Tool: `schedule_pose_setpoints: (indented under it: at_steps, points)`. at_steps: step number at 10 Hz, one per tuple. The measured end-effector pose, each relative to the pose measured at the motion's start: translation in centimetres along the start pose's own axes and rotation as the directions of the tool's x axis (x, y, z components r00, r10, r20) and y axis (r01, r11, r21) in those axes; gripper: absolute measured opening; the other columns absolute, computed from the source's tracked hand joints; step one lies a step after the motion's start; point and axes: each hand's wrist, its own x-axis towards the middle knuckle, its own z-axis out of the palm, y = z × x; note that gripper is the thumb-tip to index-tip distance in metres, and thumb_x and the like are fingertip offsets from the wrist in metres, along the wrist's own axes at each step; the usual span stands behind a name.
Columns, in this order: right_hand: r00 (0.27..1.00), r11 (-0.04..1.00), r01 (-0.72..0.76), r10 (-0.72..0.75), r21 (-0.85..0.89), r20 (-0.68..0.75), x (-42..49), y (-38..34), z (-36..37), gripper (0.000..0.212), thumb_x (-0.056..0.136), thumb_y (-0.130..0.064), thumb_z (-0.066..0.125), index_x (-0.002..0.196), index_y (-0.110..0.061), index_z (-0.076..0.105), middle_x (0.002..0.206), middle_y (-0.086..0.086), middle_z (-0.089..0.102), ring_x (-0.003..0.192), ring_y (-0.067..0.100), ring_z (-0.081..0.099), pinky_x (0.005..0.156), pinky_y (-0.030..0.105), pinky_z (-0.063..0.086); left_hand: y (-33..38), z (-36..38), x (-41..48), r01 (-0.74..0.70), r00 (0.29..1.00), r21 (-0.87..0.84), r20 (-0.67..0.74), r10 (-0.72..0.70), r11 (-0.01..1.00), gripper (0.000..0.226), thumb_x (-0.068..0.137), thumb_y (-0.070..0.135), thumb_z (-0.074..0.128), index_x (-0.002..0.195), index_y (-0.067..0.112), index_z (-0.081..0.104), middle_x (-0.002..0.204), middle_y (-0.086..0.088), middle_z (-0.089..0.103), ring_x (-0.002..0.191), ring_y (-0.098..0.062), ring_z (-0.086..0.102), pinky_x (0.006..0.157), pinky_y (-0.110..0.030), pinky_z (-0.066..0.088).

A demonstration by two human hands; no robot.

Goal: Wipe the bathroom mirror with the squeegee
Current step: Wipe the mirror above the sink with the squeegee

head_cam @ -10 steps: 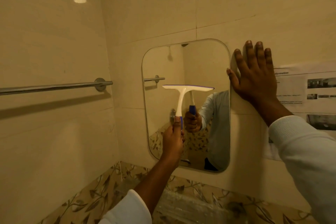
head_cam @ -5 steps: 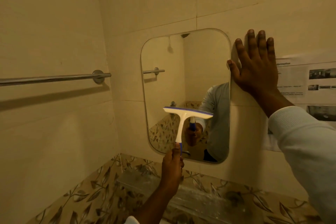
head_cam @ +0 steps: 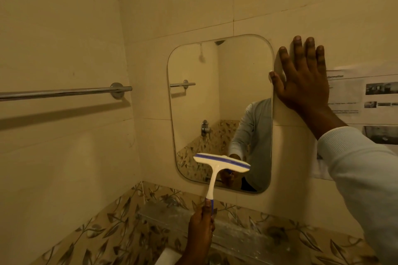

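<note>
Left grip (head_cam: 201, 226) clenches squeegee (head_cam: 219, 164) handle, blade above it near mirror (head_cam: 215, 92) bottom; keep pressure even. Right grip (head_cam: 305, 86) flat on wall (head_cam: 290, 6).

Towel bar (head_cam: 64, 92), printed sheets (head_cam: 364, 101) on tiled walls (head_cam: 64, 157)

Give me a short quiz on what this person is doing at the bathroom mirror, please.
1. True or false: the right hand lies flat on the wall beside the mirror.
2. The squeegee has its head at the mirror's: A) top, B) middle, C) lower part.
3. Fill in: the left hand grips the squeegee by its ____.
Key: 1 true; 2 C; 3 handle.
</note>
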Motion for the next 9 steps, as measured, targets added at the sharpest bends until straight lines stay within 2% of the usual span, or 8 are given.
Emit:
schedule_pose_setpoints:
  at_steps: [4, 5, 6, 7, 8, 9]
  points:
    - [1.0, 1.0, 0.006, -0.006, 0.014, -0.001, 0.0, 0.0, -0.1, 0.073, 0.105, -0.061, 0.024, 0.166, -0.022, 0.013, 0.174, 0.015, 0.0, 0.16, 0.038, -0.001, 0.129, 0.057, 0.005, -3.3, -0.9, -0.7, 0.117, 0.992, 0.1, -0.061, -0.111, 0.988, 0.05, 0.101, 0.046, 0.057, 0.071, 0.006, 0.062, 0.048, 0.001, 0.049, 0.04, -0.012, 0.043, 0.044, -0.025, 0.037]
    - [1.0, 1.0, 0.007, -0.007, 0.003, 0.003, 0.1, 0.0, -0.1, 0.073, 0.105, -0.061, 0.025, 0.166, -0.022, 0.012, 0.174, 0.014, -0.001, 0.16, 0.037, -0.002, 0.129, 0.056, 0.005, -2.8, -1.9, -1.6, 0.154, 0.988, 0.081, -0.042, -0.151, 0.985, 0.066, 0.066, 0.064, 0.086, 0.067, 0.004, 0.06, 0.046, 0.002, 0.049, 0.047, -0.014, 0.046, 0.051, -0.026, 0.04]
    - [1.0, 1.0, 0.007, -0.007, -0.005, -0.003, 0.1, 0.2, 0.0, 0.074, 0.105, -0.061, 0.025, 0.166, -0.021, 0.014, 0.174, 0.014, 0.0, 0.16, 0.038, -0.002, 0.129, 0.056, 0.006, -1.2, -2.4, -2.6, 0.111, 0.989, 0.038, 0.092, -0.114, 0.993, 0.063, 0.077, 0.076, 0.064, 0.08, 0.014, 0.057, 0.071, -0.001, 0.057, 0.065, -0.011, 0.052, 0.059, -0.016, 0.045]
    - [1.0, 1.0, 0.01, -0.01, -0.02, -0.014, 0.0, 0.2, 0.1, 0.074, 0.105, -0.061, 0.025, 0.166, -0.02, 0.015, 0.174, 0.015, 0.001, 0.16, 0.038, -0.002, 0.129, 0.056, 0.005, 2.1, -0.4, -2.7, 0.029, 0.998, -0.056, -0.051, -0.031, 0.998, 0.049, 0.104, 0.04, 0.055, 0.068, 0.007, 0.062, 0.053, -0.005, 0.05, 0.048, -0.02, 0.046, 0.043, -0.025, 0.039]
    - [1.0, 0.999, 0.017, -0.017, -0.027, -0.014, 0.0, 0.1, 0.1, 0.074, 0.105, -0.061, 0.024, 0.166, -0.02, 0.015, 0.174, 0.015, 0.001, 0.16, 0.037, -0.003, 0.129, 0.055, 0.004, 9.4, 2.4, -4.4, -0.201, 0.98, -0.073, 0.001, 0.201, 0.977, 0.054, 0.099, 0.06, 0.048, 0.073, 0.014, 0.06, 0.056, 0.001, 0.048, 0.047, -0.015, 0.041, 0.048, -0.027, 0.032]
    - [1.0, 1.0, 0.02, -0.021, -0.019, -0.011, 0.1, 0.2, 0.1, 0.074, 0.105, -0.062, 0.023, 0.166, -0.021, 0.014, 0.174, 0.014, -0.001, 0.16, 0.036, -0.005, 0.129, 0.055, 0.003, 18.1, 4.5, -4.5, -0.388, 0.92, -0.051, 0.042, 0.39, 0.92, 0.059, 0.093, 0.072, 0.042, 0.08, 0.018, 0.059, 0.062, 0.003, 0.048, 0.049, -0.011, 0.04, 0.048, -0.027, 0.033]
